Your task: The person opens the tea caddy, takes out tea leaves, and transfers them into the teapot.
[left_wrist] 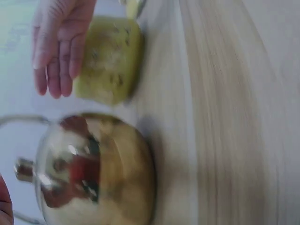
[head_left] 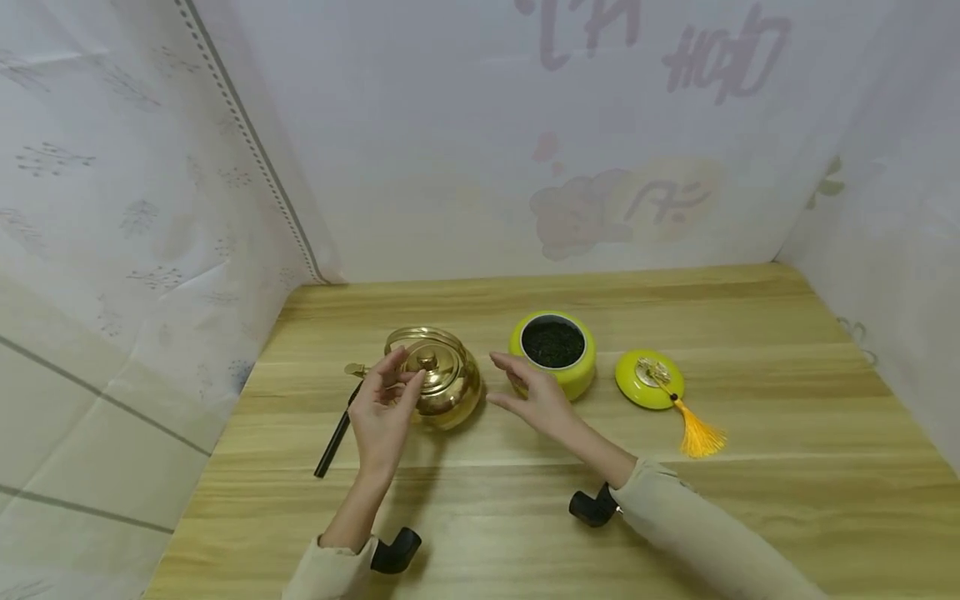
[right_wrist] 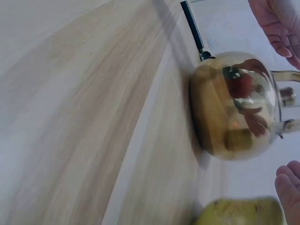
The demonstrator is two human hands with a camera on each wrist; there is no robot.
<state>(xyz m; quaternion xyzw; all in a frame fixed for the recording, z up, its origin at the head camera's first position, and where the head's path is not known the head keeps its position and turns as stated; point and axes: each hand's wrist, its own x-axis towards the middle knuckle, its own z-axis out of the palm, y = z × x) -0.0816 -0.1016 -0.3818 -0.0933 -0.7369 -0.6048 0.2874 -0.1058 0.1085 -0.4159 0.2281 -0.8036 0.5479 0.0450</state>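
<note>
A shiny gold teapot [head_left: 457, 408] stands on the table with its lid on and its bail handle tilted back. Over its left side is my left hand [head_left: 381, 421], thumb and fingers loosely bent, apart from the lid knob [left_wrist: 24, 169] and holding nothing. My right hand [head_left: 546, 402] hovers between the teapot and a yellow-green jar [head_left: 577, 382], fingers extended toward the teapot, thumb apart, nothing in it. The jar is uncovered and shows dark tea leaves [head_left: 553, 343] inside. Its lid [head_left: 637, 392], with an orange tassel [head_left: 701, 433], lies to the right.
A slim black stick-like handle [head_left: 332, 447] lies left of the teapot, its upper end hidden behind my left hand. Black wrist-camera mounts [head_left: 397, 552] hang at both sleeves. Printed cloth walls [head_left: 487, 167] border the wooden table [head_left: 495, 533] at back and sides.
</note>
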